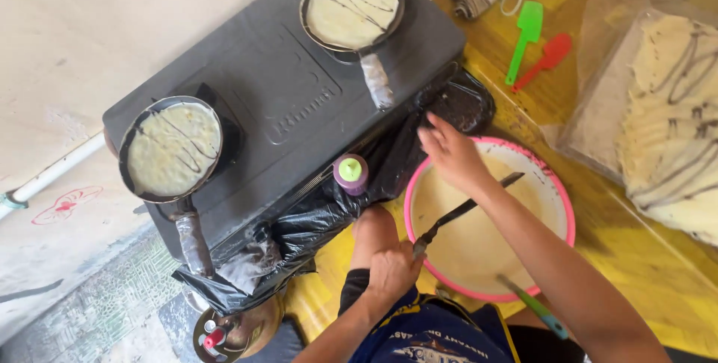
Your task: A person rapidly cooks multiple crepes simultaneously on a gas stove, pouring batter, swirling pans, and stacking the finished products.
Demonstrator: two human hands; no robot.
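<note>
Both hands work over a pink-rimmed basin of pale batter (557, 183) on the yellow worktop (643, 258). The left hand (393, 269) sits at the near rim of the basin, fingers curled shut round the handle end of a dark flat spatula (464, 212). The blade's long axis runs diagonally up and away to the right, from that fist across the batter toward the far rim, so the tool lies just ahead and to the right of the left hand and passes under the right forearm. The right hand (452, 155) reaches forward past the basin's far-left edge, fingers spread loosely and holding nothing, its fingertips at or just over the crumpled black plastic sheet (389, 161); whether they touch it is unclear. That hand is the nearer one to the purple squeeze bottle with a green cap (351, 172), which stands upright just to its left.

A dark two-burner stove (292, 86) lies beyond, carrying two small pans, each with a thin crepe streaked with chocolate: one at the left (173, 148), one at the far side (353, 5). Green (526, 38) and red (546, 59) spatulas lie well apart to the right, beside a clear bag of finished crepes (666, 124).
</note>
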